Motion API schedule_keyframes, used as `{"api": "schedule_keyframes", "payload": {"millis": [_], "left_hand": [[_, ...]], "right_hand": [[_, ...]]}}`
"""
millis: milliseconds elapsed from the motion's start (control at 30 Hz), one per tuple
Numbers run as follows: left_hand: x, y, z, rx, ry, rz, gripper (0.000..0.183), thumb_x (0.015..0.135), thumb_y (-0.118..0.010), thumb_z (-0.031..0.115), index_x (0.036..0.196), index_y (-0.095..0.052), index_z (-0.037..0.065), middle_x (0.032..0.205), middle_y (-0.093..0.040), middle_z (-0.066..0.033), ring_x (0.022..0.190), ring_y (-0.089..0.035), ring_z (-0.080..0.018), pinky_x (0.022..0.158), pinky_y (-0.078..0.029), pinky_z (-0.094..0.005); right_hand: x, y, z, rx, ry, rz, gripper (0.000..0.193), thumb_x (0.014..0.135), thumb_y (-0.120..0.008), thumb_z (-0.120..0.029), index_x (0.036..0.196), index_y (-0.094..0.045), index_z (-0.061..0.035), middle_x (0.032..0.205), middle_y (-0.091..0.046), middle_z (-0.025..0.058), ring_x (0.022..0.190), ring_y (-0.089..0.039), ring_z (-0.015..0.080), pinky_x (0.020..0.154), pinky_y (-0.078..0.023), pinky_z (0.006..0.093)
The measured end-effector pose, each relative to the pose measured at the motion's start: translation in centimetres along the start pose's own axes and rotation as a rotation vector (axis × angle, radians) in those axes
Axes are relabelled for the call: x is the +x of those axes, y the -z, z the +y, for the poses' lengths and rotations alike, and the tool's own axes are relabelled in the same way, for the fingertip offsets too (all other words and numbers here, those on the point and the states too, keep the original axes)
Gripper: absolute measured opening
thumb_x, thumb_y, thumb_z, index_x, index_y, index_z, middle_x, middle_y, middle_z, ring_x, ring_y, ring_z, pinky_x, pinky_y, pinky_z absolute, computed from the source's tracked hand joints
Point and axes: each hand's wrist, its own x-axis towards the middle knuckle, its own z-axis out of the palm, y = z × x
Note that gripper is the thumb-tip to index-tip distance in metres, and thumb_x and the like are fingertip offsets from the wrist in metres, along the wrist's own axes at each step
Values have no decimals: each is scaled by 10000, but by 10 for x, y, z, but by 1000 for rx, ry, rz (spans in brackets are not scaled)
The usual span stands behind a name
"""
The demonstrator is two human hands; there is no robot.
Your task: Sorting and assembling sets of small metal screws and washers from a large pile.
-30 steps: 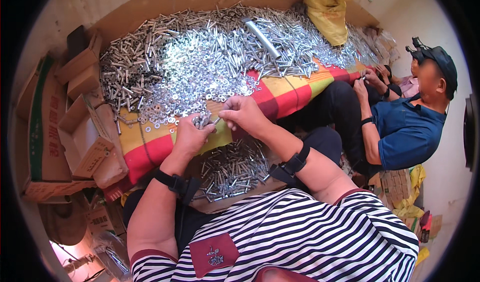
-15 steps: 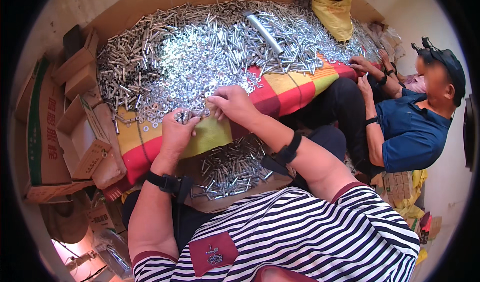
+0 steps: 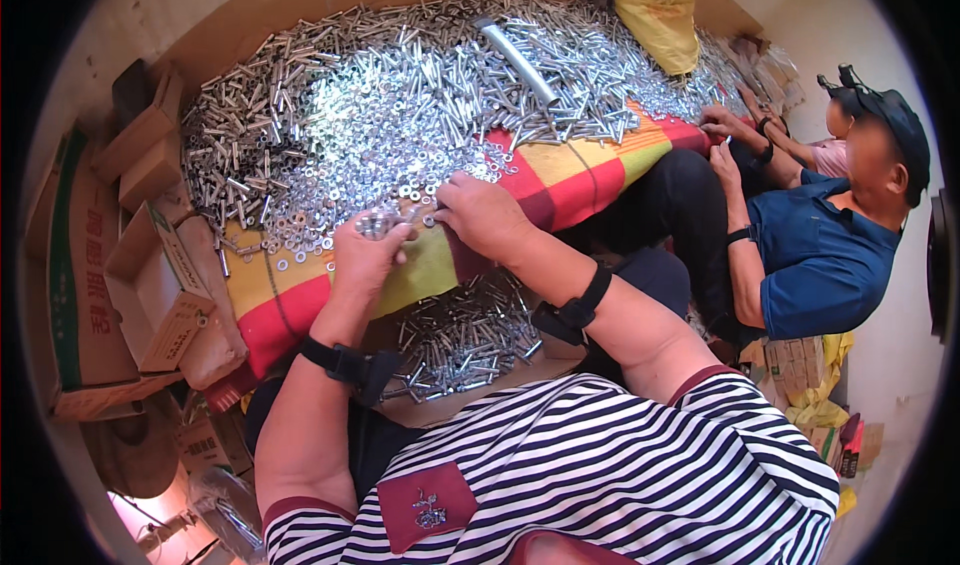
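Note:
A big heap of shiny metal bolts and washers (image 3: 400, 115) lies on a red, yellow and green checked cloth (image 3: 560, 180). My left hand (image 3: 365, 255) is closed around a small bunch of bolts (image 3: 378, 225) at the heap's near edge. My right hand (image 3: 480, 215) rests on the cloth just right of it, fingers bent onto loose washers; what it pinches is hidden. Both wrists wear black straps. A smaller pile of assembled bolts (image 3: 460, 340) lies below the cloth, between my forearms.
Open cardboard boxes (image 3: 140, 275) stand stacked at the left. A long metal tube (image 3: 520, 65) lies on the heap, a yellow sack (image 3: 660, 15) behind it. At the right sits another person in a blue shirt (image 3: 820, 255), their hands at the cloth's far end.
The view has shifted slightly. Both my hands have stayed at the heap's near edge, the left one still gripping bolts, the right one sliding a little over the washers.

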Motion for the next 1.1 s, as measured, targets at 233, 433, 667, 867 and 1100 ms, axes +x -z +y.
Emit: {"api": "schedule_keyframes", "payload": {"millis": [233, 433, 667, 867, 1100], "left_hand": [[-5, 56, 1, 282, -48, 226, 54, 781, -669, -3, 813, -625, -4, 665, -652, -63, 466, -539, -79, 424, -403, -215], [3, 26, -13, 241, -95, 133, 44, 779, -659, -22, 804, -624, -16, 664, -638, -60, 485, -580, -100, 435, -459, -229], [8, -7, 5, 63, -21, 13, 85, 801, -671, 0, 864, -614, -7, 713, -656, -69, 519, -598, -97, 452, -457, -215], [-7, 8, 15, -105, 90, -90, 83, 822, -656, 29, 884, -600, 21, 736, -659, -74, 497, -531, -74, 413, -354, -186], [-9, 21, 17, -169, 201, -157, 60, 802, -672, 28, 829, -620, 15, 698, -655, -73, 459, -505, -66, 390, -318, -185]], "right_hand": [[3, 0, -6, 65, -35, 145, 161, 788, -653, -173, 842, -564, -50, 836, -539, 144, 786, -588, 352, 692, -474, 449], [10, -12, -2, 84, -20, 35, 179, 770, -673, -165, 817, -573, -23, 829, -549, 154, 811, -579, 358, 709, -470, 443], [5, 11, -2, 702, -285, 94, 98, 823, -649, -62, 868, -637, 23, 744, -657, 97, 635, -631, 149, 571, -502, 278], [6, 4, -13, 1160, -251, 52, 107, 834, -626, -14, 916, -671, 37, 742, -660, 77, 630, -632, 115, 590, -538, 244], [-3, 0, -29, 744, 128, 324, 92, 800, -630, 29, 874, -684, 34, 773, -647, 78, 648, -637, 131, 604, -524, 236]]}}
